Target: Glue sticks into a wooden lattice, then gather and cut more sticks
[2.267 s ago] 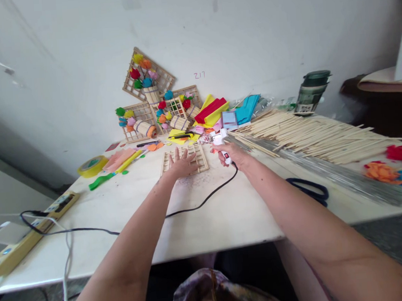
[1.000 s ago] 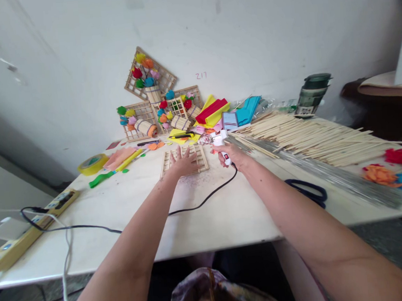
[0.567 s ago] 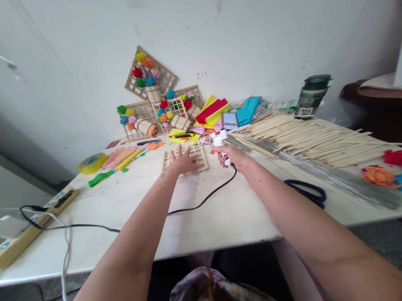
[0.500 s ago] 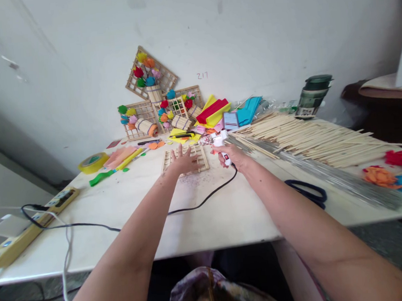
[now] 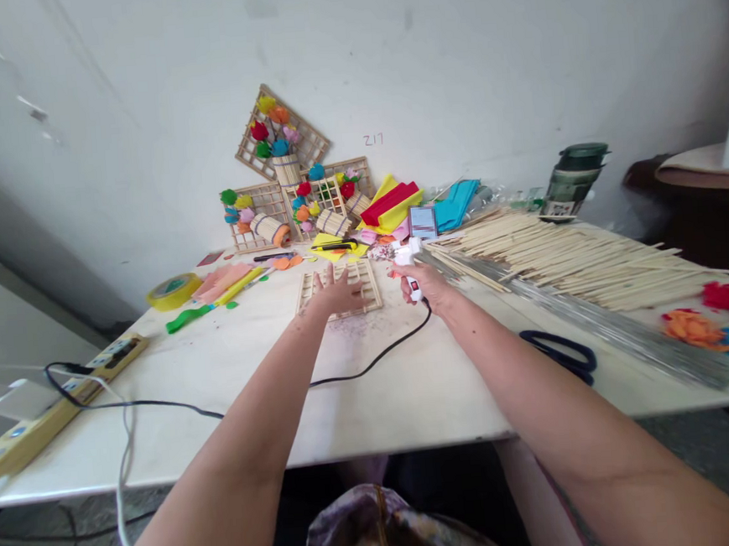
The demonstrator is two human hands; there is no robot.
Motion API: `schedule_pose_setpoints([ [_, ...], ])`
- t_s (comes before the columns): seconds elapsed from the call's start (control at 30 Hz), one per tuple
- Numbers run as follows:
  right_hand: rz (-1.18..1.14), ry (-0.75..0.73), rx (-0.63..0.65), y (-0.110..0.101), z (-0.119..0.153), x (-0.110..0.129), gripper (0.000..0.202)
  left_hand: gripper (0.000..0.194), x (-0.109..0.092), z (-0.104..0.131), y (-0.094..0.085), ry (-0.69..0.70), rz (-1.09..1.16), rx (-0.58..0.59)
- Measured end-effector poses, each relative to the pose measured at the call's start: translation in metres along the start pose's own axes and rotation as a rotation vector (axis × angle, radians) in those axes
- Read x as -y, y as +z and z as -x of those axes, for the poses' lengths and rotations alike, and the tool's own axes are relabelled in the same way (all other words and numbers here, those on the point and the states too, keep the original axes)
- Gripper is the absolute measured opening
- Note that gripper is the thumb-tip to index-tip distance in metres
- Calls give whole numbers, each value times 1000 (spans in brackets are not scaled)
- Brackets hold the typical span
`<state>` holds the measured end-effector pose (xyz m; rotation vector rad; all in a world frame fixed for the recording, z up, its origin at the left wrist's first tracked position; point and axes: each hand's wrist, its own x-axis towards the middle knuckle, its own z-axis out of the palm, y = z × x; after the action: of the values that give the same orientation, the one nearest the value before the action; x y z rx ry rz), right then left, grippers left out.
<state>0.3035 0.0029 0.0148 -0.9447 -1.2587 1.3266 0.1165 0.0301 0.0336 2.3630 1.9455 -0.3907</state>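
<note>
My left hand [image 5: 337,294] lies flat with its fingers spread over a small square lattice of wooden sticks [image 5: 369,283] on the white table. My right hand [image 5: 425,283] is wrapped round the handle of a white glue gun [image 5: 408,253], just right of the lattice. From the handle's lower end a black cord [image 5: 372,372] runs left across the table and passes under my left forearm. Behind the lattice, a yellow-and-black utility knife [image 5: 337,246] rests on yellow paper.
Finished lattices with paper flowers [image 5: 277,124] lean against the wall. Wooden sticks [image 5: 545,250], wires [image 5: 634,332], scissors [image 5: 560,354] and a dark green bottle [image 5: 575,181] are on the right. Yellow tape [image 5: 175,292] and a power strip [image 5: 65,406] are on the left.
The whole view has shifted slightly, so things appear a little to the right. Both hands keep nearly the same places on the lattice and the glue gun.
</note>
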Motion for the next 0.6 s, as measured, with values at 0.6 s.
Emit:
schedule_pose_setpoints([
  [0.6, -77, -19, -208, -1, -6, -5, 32, 71, 9, -11, 10, 2, 35, -17],
])
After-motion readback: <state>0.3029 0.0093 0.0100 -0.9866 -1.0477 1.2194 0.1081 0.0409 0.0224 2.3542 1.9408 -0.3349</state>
